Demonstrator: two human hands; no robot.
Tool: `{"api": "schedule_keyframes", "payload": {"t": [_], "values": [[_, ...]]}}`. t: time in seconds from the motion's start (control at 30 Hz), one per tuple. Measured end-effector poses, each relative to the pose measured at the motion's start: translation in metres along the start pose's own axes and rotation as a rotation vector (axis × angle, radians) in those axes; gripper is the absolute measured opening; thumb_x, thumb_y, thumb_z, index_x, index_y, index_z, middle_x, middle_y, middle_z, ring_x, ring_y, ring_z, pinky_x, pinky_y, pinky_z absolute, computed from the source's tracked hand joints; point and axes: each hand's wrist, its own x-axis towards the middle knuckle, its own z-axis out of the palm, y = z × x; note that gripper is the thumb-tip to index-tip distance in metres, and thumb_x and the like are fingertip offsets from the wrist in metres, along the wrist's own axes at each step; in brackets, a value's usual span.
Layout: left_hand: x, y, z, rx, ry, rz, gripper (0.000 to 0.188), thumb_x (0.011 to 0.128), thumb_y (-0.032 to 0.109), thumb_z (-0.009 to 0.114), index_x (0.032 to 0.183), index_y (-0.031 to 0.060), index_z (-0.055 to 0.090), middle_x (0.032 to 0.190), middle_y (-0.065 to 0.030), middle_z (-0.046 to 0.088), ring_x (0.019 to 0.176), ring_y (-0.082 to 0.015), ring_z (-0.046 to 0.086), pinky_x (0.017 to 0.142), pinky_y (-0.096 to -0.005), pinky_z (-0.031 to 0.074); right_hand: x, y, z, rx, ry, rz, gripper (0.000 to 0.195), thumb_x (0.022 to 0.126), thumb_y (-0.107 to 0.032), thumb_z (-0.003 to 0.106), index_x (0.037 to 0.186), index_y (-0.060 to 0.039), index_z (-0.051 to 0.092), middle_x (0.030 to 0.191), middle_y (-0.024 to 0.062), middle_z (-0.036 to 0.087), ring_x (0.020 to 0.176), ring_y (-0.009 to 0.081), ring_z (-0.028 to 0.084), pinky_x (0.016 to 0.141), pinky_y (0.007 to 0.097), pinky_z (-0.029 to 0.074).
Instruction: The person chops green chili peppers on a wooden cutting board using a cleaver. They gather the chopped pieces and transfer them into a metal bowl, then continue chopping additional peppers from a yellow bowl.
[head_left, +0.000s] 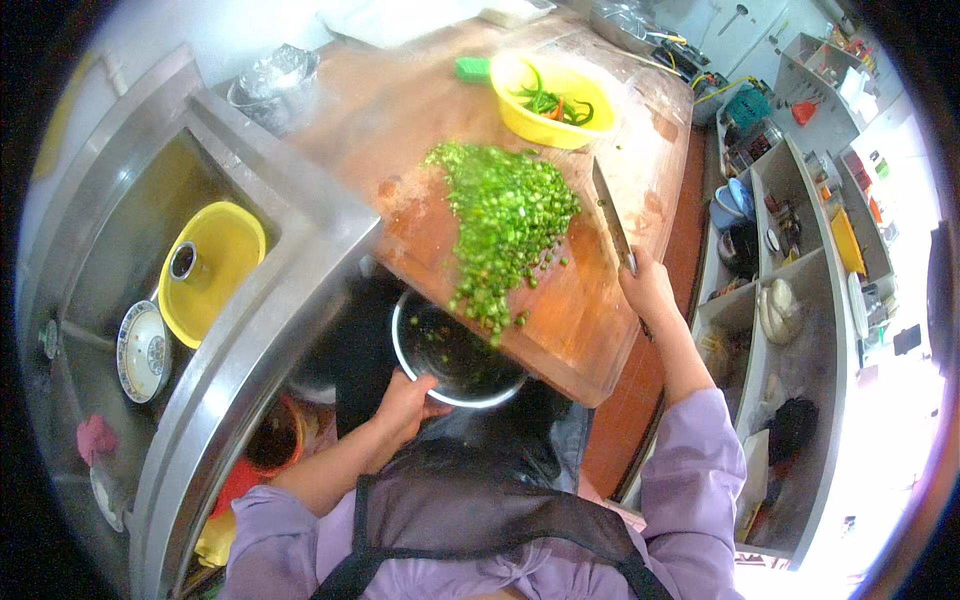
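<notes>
My left hand (409, 405) grips the near rim of a metal bowl (457, 367), tucked partly under the front edge of the wooden worktop (577, 330). A few green bits lie inside; the worktop hides the bowl's far side. In my right hand (649, 285) is a kitchen knife (613, 214), its blade pointing away from me over the wood. Left of the blade spreads a heap of chopped green peppers (510, 210), reaching the edge above the bowl. Beyond the heap, a yellow basin (544, 135) contains whole green chillies (551, 101) and an orange-red one.
At left, a stainless steel sink (300, 217) contains a yellow tub (214, 292) and a patterned bowl (142, 352). A green object (472, 70) sits by the yellow basin. Wrapped metal containers (274, 82) stand at the back left. Loaded shelves (799, 300) line the right side.
</notes>
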Motion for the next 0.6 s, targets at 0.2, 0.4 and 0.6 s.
{"api": "schedule_keyframes", "payload": {"t": [0.2, 0.4, 0.6], "values": [[-0.003, 0.005, 0.001, -0.022, 0.038, 0.008, 0.024, 0.078, 0.006, 0.049, 0.101, 0.0021, 0.052, 0.090, -0.0114, 0.061, 0.075, -0.0222, 0.062, 0.059, -0.0349, 0.054, 0.030, -0.008, 0.028, -0.071, 0.035, -0.253, 0.031, 0.078, -0.017, 0.054, 0.107, -0.0041, 0.052, 0.085, 0.0256, 0.060, 0.082, 0.0401, 0.059, 0.073, 0.0470, 0.047], [0.000, 0.007, 0.001, 0.013, 0.034, -0.006, 0.023, 0.078, 0.005, 0.048, 0.099, -0.0021, 0.053, 0.087, -0.0134, 0.061, 0.072, -0.0232, 0.063, 0.056, -0.0345, 0.055, -0.011, -0.040, 0.027, -0.032, -0.103, -0.244, 0.032, 0.078, -0.014, 0.051, 0.108, -0.0008, 0.049, 0.079, 0.0261, 0.060, 0.077, 0.0410, 0.059, 0.069, 0.0478, 0.047], [0.005, 0.007, 0.000, 0.030, 0.022, -0.028, 0.021, 0.081, 0.007, 0.047, 0.096, -0.0062, 0.054, 0.084, -0.0168, 0.061, 0.069, -0.0253, 0.062, 0.057, -0.0336, 0.054, -0.059, -0.056, 0.024, 0.077, -0.150, -0.238, 0.031, 0.078, -0.014, 0.049, 0.106, 0.0006, 0.051, 0.078, 0.0294, 0.057, 0.078, 0.0447, 0.056, 0.070, 0.0495, 0.044]]}}
